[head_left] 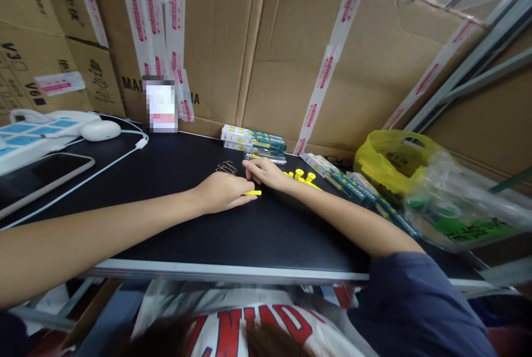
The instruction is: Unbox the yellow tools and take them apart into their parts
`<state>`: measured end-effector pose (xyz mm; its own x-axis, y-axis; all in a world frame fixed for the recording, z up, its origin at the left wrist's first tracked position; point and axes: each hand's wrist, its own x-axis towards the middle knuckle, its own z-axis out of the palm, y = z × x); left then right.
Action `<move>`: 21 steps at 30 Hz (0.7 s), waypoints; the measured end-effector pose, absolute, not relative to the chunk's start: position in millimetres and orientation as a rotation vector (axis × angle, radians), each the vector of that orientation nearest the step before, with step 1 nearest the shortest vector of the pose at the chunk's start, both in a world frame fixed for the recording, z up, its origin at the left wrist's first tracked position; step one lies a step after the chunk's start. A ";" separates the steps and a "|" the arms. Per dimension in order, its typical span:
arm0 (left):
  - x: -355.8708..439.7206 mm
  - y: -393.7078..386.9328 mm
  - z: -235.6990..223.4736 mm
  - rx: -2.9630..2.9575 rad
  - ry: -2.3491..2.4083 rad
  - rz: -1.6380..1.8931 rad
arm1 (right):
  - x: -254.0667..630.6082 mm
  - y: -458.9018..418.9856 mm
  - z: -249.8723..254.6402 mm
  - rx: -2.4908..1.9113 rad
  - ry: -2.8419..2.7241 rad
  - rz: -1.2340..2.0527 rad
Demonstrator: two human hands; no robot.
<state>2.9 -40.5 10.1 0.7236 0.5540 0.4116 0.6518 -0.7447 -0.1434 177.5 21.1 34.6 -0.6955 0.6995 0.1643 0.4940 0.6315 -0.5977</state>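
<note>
My left hand is closed round a slim yellow plastic piece, whose end sticks out past the fingers. Close beside it, my right hand has its fingers pressed together above the left fingertips; whatever they hold is too small to tell. A small heap of bent metal wire hooks lies just beyond my left hand. Behind my right hand are clear and silvery thin rods or tubes. Several yellow plastic parts with round ends stand or lie beside my right wrist.
Printed long boxes are stacked at the back, with more boxes at right. A yellow plastic bag and a clear bag sit far right. At left are a power strip, a phone and a white cable.
</note>
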 end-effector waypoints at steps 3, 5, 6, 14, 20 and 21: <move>3.4 -40.6 9.7 -2.687 -0.946 -0.525 | 198.2 -7.4 35.0 -0.941 -2.407 0.900; 4.0 -40.8 9.0 -2.719 -0.915 -0.549 | 208.5 -23.8 32.1 -0.923 -2.391 0.978; 4.3 -41.1 8.7 -2.734 -0.896 -0.558 | 211.9 -29.8 30.2 -0.904 -2.384 1.022; -2.7 -39.8 17.1 -2.708 -1.028 -0.861 | 220.6 -18.6 27.7 -0.949 -2.218 1.142; -15.0 -25.9 22.0 -2.707 -1.138 -0.949 | 233.0 -1.8 23.1 -1.037 -2.011 1.299; -16.0 -24.0 21.9 -2.696 -1.164 -0.936 | 233.7 -0.8 21.8 -1.031 -1.996 1.320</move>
<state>-16.0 -24.0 21.9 0.5309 0.6421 0.5531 0.6781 -0.7133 0.1771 233.7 -0.8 21.8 -0.5686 0.8224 0.0184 0.3051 0.2316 -0.9237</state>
